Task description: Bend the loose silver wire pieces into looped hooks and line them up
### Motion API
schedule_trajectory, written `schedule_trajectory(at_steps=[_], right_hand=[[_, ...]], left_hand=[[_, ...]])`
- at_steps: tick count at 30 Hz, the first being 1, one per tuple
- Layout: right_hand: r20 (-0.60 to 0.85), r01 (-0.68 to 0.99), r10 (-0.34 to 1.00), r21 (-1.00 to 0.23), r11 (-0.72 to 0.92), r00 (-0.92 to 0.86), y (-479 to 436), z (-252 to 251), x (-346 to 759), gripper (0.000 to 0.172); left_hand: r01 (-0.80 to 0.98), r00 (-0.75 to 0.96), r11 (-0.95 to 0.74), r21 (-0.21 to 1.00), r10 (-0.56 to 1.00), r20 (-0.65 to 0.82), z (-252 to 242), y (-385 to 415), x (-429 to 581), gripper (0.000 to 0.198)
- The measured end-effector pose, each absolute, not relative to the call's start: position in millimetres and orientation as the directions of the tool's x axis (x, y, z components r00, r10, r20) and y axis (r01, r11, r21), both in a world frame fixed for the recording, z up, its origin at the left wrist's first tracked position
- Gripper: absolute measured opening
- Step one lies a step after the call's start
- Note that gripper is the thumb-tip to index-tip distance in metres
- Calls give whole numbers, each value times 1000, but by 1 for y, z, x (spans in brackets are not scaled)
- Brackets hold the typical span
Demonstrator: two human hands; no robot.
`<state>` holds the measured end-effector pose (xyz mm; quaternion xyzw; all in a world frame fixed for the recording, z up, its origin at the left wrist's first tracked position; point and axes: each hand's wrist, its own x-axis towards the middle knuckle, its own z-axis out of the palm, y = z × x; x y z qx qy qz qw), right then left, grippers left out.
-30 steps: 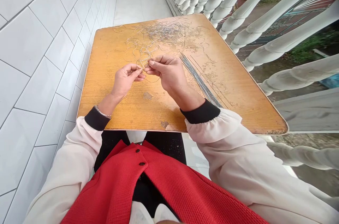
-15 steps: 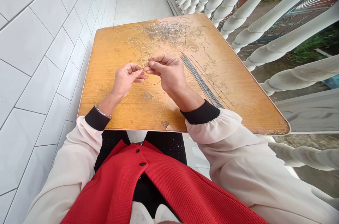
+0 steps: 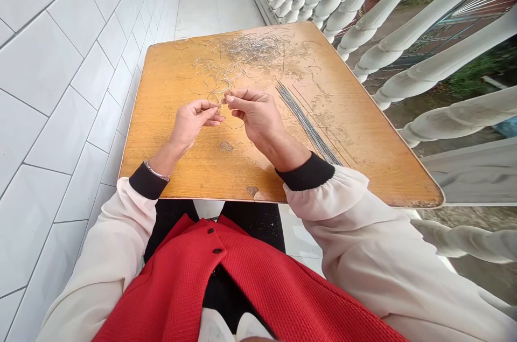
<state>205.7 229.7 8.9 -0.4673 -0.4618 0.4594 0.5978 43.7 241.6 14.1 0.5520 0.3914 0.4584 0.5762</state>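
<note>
My left hand [image 3: 193, 122] and my right hand [image 3: 254, 113] are raised just over the middle of a worn wooden table [image 3: 189, 167], fingertips nearly meeting. Both pinch one thin curved wire [image 3: 233, 126] that loops down between them. A tangled heap of bent wires [image 3: 246, 51] lies at the far side of the table, just beyond my fingers. To the right of my right hand, a bundle of straight wires [image 3: 304, 121] runs diagonally and passes under my right sleeve.
A white tiled wall [image 3: 60, 62] stands close along the left. A white balustrade [image 3: 363, 13] lines the right side, with ground outside beyond it. White floor tiles [image 3: 214, 2] stretch past the table's far edge. My red garment fills the bottom.
My hands have sunk slightly toward the table, and the fingertips have drawn a little apart while still pinching the wire. The wires on the table have not moved.
</note>
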Motion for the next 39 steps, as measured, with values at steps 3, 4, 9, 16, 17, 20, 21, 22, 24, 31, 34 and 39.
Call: schedule_trajectory(at_steps=[3, 4, 9, 16, 17, 20, 21, 22, 24, 31, 34, 39], right_hand=[[106, -147, 984, -981, 127, 147, 230, 9, 205, 11], [100, -149, 985, -981, 120, 140, 230, 9, 204, 11], [104, -139, 987, -983, 121, 122, 230, 11, 203, 16], [108, -113, 991, -987, 116, 73, 229, 13, 205, 27], [108, -111, 991, -987, 116, 74, 228, 13, 205, 27], [109, -117, 991, -986, 118, 75, 227, 14, 204, 25], [113, -121, 991, -985, 121, 74, 226, 15, 204, 24], [119, -123, 990, -984, 127, 74, 225, 15, 204, 23], [132, -116, 988, -983, 141, 75, 225, 16, 203, 22], [170, -70, 982, -982, 176, 85, 225, 15, 203, 24], [182, -74, 980, -979, 188, 84, 226, 14, 203, 22], [178, -74, 981, -980, 184, 84, 227, 13, 203, 23]], left_hand=[[-110, 271, -39, 993, 960, 68, 16, 241, 44, 12], [-112, 271, -40, 993, 960, 69, 17, 240, 44, 13], [-79, 275, -34, 996, 960, 54, 19, 239, 43, 14], [-49, 287, -27, 998, 957, 40, 18, 242, 40, 12], [-52, 288, -24, 998, 957, 38, 18, 242, 40, 12], [-75, 294, -19, 997, 955, 41, 19, 243, 40, 13], [-82, 296, -19, 996, 954, 43, 19, 242, 40, 14], [-87, 296, -19, 996, 954, 44, 20, 242, 40, 14], [-92, 292, -18, 996, 955, 45, 21, 242, 40, 16], [-68, 270, -30, 997, 962, 47, 21, 240, 41, 17], [-53, 269, -35, 998, 962, 48, 21, 241, 42, 17], [-48, 276, -45, 998, 959, 56, 19, 242, 41, 16]])
